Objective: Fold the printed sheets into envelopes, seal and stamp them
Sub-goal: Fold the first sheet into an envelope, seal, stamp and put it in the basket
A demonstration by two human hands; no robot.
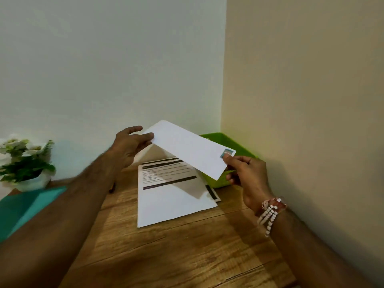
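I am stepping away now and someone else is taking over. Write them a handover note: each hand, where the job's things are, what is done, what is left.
Left hand: pinches the left end of the envelope, held above the table.
Right hand: pinches the right end, thumb on the stamp.
Printed sheets: lying flat on the table below the envelope, unfolded.
Green bin: behind the envelope at the wall corner; its contents are hidden.
Done: this envelope carries its stamp. Its flap side faces away, so check the seal.
Left: put it down, then fold, seal and stamp the remaining sheets.
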